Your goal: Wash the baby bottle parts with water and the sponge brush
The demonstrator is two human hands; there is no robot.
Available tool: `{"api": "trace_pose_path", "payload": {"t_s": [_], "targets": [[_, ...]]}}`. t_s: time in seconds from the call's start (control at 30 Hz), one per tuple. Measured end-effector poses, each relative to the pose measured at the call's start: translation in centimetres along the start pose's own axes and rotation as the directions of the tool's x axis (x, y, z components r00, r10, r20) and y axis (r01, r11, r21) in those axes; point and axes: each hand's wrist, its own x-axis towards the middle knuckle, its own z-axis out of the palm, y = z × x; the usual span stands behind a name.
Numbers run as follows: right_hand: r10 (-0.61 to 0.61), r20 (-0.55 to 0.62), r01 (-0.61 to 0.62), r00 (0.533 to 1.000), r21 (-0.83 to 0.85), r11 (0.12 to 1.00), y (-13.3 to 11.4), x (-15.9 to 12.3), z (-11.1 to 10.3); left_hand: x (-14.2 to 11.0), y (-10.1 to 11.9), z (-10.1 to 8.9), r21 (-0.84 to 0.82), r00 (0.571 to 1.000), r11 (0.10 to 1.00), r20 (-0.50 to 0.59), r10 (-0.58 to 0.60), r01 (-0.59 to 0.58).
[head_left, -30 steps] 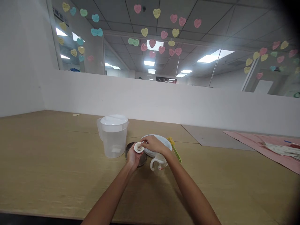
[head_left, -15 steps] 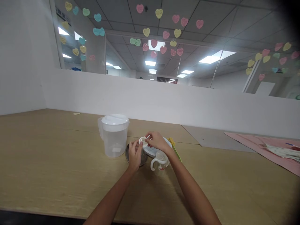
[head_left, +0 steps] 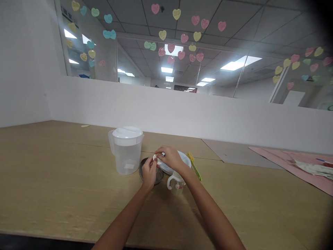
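My left hand (head_left: 149,172) and my right hand (head_left: 170,158) meet above a small metal dish (head_left: 159,177), both closed on a small round white cap piece (head_left: 158,159), mostly hidden by the fingers. Just below my right wrist stands a clear baby bottle with two white handles (head_left: 176,183). A white plate (head_left: 183,158) lies behind my right hand, with a yellow-green brush (head_left: 195,166) along its right side. A clear plastic pitcher with a white lid (head_left: 126,149) stands left of my hands.
The wooden table (head_left: 52,180) runs to a white partition wall (head_left: 182,111) at the back. A pink cloth (head_left: 291,161) with papers lies at the far right. Paper hearts hang on the glass above.
The white cap piece, first held flat and showing in my left hand, was lifted and turned; now both hands close round it slightly higher, hiding most of it.
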Motion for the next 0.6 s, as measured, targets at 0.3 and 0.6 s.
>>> {"api": "trace_pose_path", "payload": {"t_s": [0.3, 0.6], "targets": [[-0.071, 0.009, 0.071, 0.997, -0.053, 0.996, -0.02, -0.07, -0.07, 0.06, -0.12, -0.09, 0.002, 1.0, 1.0, 0.007, -0.004, 0.004], [0.023, -0.086, -0.01, 0.996, 0.146, 0.989, 0.71, 0.23, -0.39, 0.11, 0.31, -0.16, -0.027, 0.994, 0.999, -0.104, -0.042, 0.039]]}}
